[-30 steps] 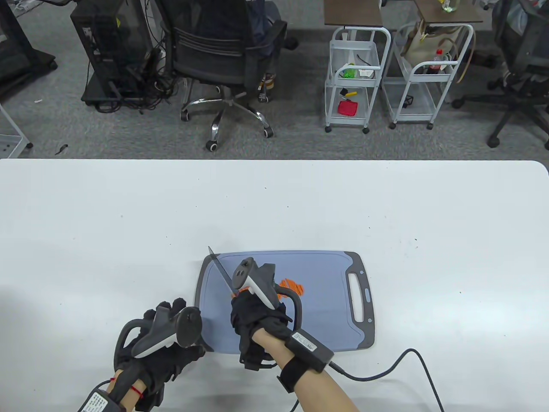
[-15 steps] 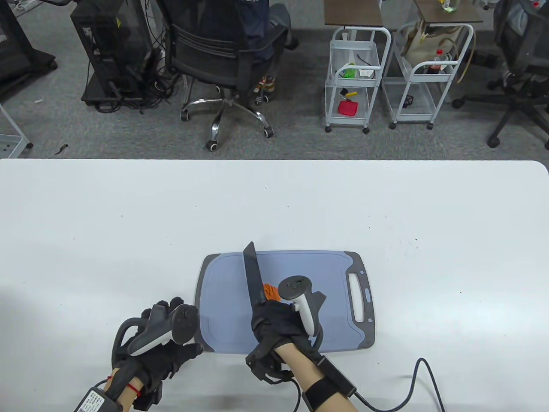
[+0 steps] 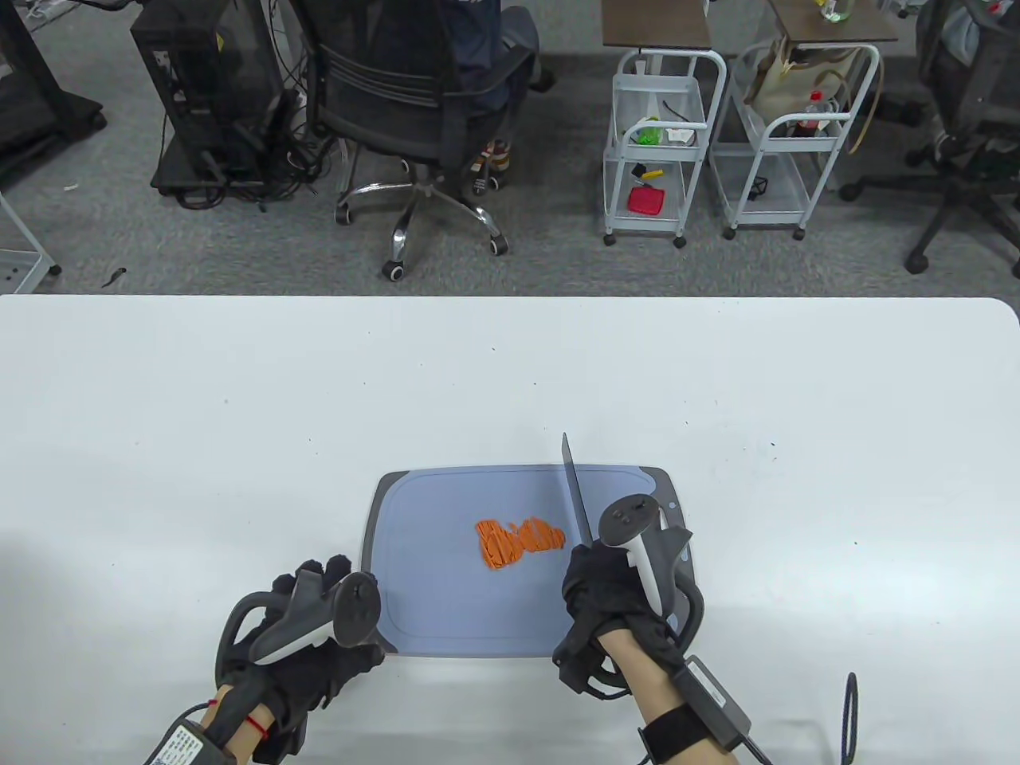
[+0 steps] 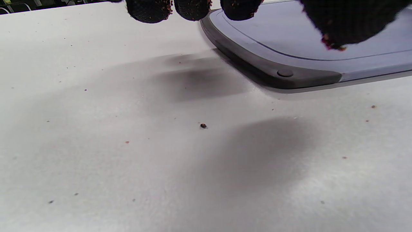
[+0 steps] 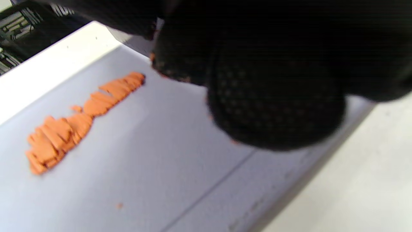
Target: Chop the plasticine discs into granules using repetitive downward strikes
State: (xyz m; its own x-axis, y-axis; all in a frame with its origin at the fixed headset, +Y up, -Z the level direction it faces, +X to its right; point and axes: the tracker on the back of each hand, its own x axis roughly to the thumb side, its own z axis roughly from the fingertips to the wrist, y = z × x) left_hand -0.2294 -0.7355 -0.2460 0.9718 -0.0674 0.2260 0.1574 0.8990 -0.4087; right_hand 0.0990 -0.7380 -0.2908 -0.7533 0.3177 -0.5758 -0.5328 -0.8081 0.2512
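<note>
Holding a knife [image 3: 577, 494] in the right hand [image 3: 606, 594], fist closed round the handle, blade raised and pointing away over the right part of the blue-grey cutting board [image 3: 446, 613]. Blade just right of the orange plasticine [image 3: 519, 543], not touching it. Plasticine near board centre, lying flat; already sliced into thin strips in two adjoining clusters (strips clear in right wrist view [image 5: 80, 119]), not yet granules. Left hand [image 3: 307, 637] at the board's near-left corner; in left wrist view fingertips [image 4: 192, 8] hang over the board's edge, thumb over the board face; actual contact with the board cannot be told, nor how wide the hand is; nothing seen held. Judged step: between strikes, cross-cuts still needed. Risks noted. (1) Board possibly unsteadied: repeated strikes likely to walk it across the smooth white table [image 3: 239, 414], shifting the aim. (2) Plasticine soft and tacky: strips likely to cling to the blade and lift off on the upstroke, or smear instead of parting if struck slowly. (3) Strikes parallel to existing cuts would only thin the strips; blade needs turning across them. (4) Orange specks already on both gloves and one crumb loose on the board [image 5: 119, 205]: hard strikes likely to scatter more off the board. (5) Left fingertips near the board: keep clear of the blade path.
</note>
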